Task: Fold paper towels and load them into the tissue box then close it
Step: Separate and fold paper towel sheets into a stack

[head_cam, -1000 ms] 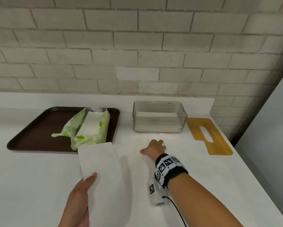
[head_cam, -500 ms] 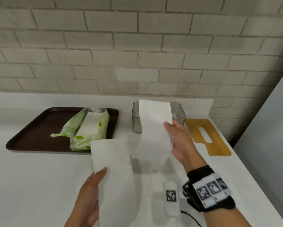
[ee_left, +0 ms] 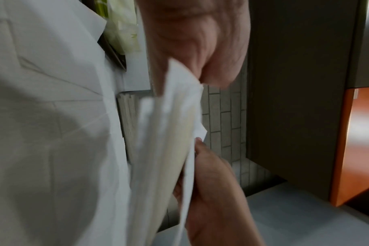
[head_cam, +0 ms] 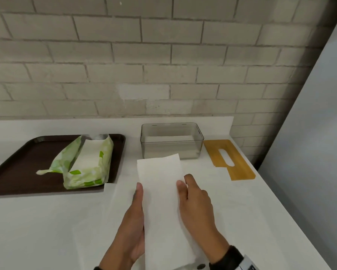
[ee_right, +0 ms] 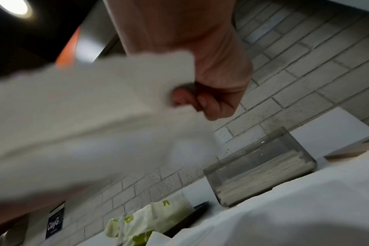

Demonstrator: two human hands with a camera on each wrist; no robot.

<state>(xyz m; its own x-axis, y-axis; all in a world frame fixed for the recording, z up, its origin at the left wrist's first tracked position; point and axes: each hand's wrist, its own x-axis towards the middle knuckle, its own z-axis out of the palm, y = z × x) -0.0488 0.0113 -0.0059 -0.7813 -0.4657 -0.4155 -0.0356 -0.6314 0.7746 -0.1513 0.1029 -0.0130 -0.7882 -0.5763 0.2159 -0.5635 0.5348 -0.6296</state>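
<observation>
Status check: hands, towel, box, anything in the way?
Left hand and right hand both grip folded towel. Box open, lid beside it. Path to box clear.

The head view is evenly lit, soft and fairly sharp, with straight lines bending toward its edges. Faint shadows fall on the white surface [head_cam: 37, 221] beneath the hands. Both wrist views are dimmer and smeared by motion blur; the white paper towel [ee_right: 78, 106] is out of focus. A round ceiling lamp [ee_right: 12, 6] glares top left.
</observation>
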